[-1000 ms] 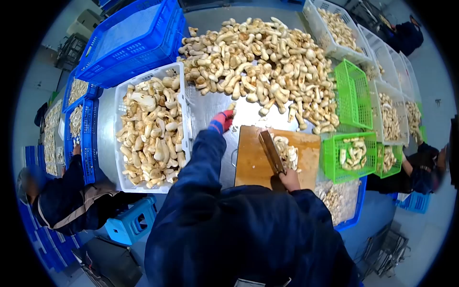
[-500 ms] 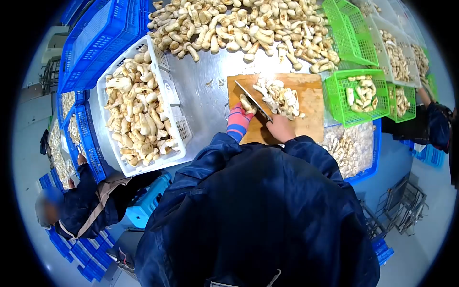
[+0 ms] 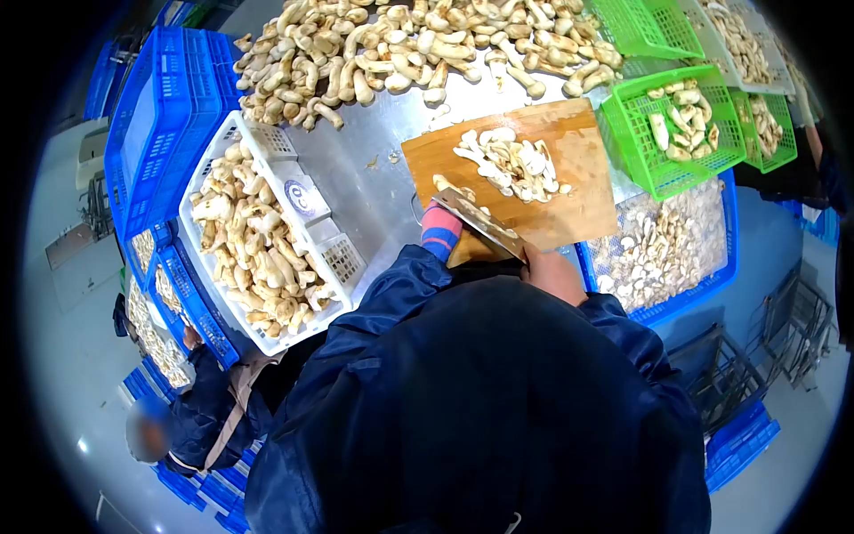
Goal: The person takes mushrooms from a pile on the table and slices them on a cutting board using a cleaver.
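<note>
My right hand grips the handle of a broad-bladed knife, its blade slanting up and left over the near left part of a wooden cutting board. In a pink-and-blue striped glove, my left hand is closed on a pale mushroom at the blade's tip end. The blade hides part of that mushroom and some of the gloved fingers. Cut mushroom pieces lie in a heap toward the board's far side.
Whole mushrooms cover the far metal table. A white crate of mushrooms stands left, blue crates beyond it. On the right are a green basket and a blue tray of slices. A co-worker is at lower left.
The knife has come nearer my body and now lies across the mushroom in my left hand. My right hand moved down and right. The whole view has turned slightly.
</note>
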Demonstrator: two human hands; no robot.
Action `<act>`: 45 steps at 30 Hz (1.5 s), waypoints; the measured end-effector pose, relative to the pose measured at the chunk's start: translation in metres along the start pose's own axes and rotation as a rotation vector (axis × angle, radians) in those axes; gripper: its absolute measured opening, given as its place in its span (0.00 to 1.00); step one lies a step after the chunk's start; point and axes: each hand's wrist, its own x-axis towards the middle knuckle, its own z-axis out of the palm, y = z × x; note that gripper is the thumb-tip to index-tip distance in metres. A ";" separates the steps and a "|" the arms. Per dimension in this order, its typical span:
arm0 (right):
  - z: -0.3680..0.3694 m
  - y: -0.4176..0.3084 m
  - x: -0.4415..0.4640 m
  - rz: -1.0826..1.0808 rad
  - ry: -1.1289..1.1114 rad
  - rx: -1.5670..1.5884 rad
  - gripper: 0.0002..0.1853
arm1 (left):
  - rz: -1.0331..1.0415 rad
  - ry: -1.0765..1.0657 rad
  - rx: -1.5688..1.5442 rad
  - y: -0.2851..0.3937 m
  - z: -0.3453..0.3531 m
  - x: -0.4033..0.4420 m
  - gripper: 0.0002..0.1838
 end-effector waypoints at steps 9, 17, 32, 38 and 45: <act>0.042 0.007 0.072 -0.234 0.187 0.061 0.10 | -0.587 0.144 -0.587 0.061 -0.018 0.000 0.15; 0.011 0.001 0.006 0.026 0.017 0.121 0.12 | 0.057 -0.075 0.395 0.003 -0.015 0.002 0.12; 0.026 0.018 0.097 -0.021 0.257 0.112 0.14 | -0.557 -0.292 -1.175 0.085 -0.068 -0.029 0.21; 0.038 0.043 0.099 -0.131 0.272 0.039 0.15 | -0.128 -0.096 -1.469 0.092 -0.156 -0.075 0.25; 0.033 0.041 0.101 -0.084 0.239 0.060 0.14 | 0.061 0.794 -1.671 0.055 -0.310 -0.114 0.30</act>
